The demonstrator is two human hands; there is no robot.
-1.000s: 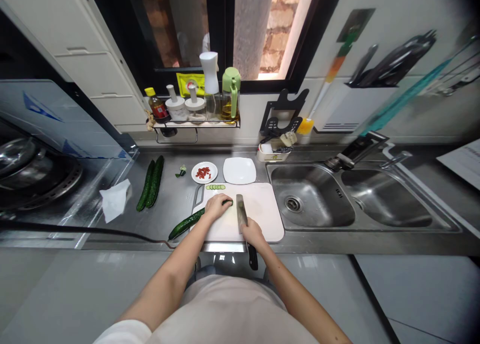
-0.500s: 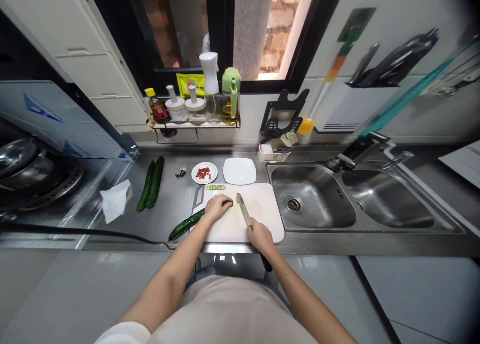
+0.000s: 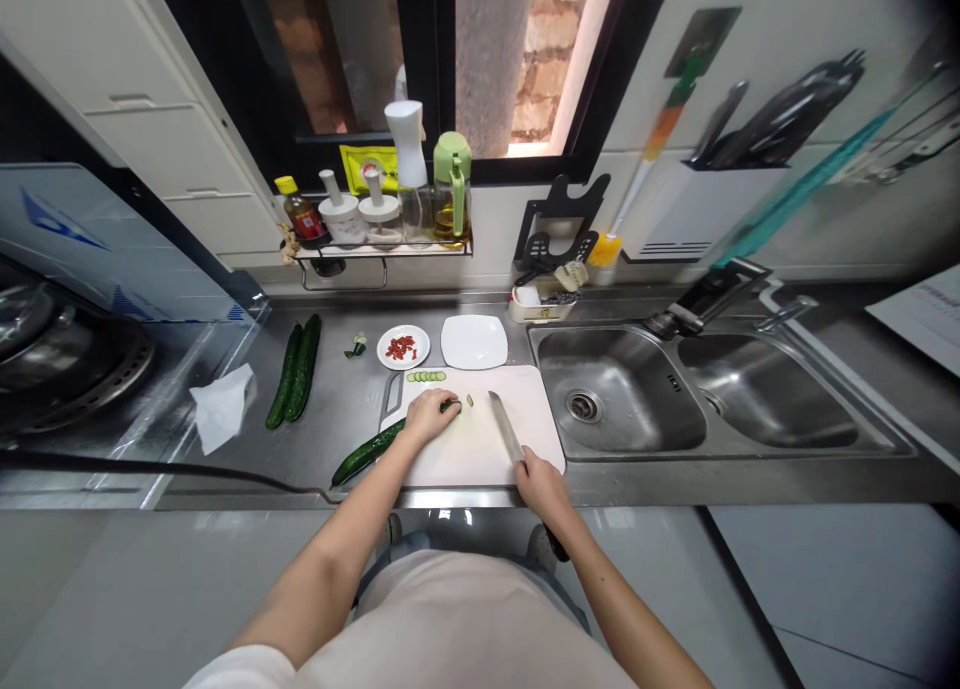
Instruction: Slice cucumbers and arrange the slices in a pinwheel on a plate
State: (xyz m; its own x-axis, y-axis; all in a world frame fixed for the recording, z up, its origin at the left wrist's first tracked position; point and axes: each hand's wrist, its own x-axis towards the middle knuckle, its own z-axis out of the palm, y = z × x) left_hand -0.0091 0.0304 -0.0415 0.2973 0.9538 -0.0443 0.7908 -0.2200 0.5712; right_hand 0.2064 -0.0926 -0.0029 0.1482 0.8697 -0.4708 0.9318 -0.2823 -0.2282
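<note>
Green, glossy cucumber (image 3: 369, 454) under left fingers (image 3: 445, 398)

Bright, even light mid-frame on my feed, with dim, stretched edges.
The window (image 3: 426, 69) gives me its strongest glow in a pale pink strip at the right pane, nearly washed out; I can't tell where the main indoor light sits. The cutting board (image 3: 536, 409) reads pale and bright, the knife (image 3: 505, 426) shows a soft sheen, and the cucumber (image 3: 365, 454) carries small glints. I get streaky glare off the steel counter (image 3: 300, 449) and highlights in the sink (image 3: 622, 369). The stove (image 3: 90, 369) falls into shadow at far left. My wide lens smears and slants the knife rack (image 3: 701, 209), softens print on the paper sheet (image 3: 922, 314), and blackens the upper right corner.
</note>
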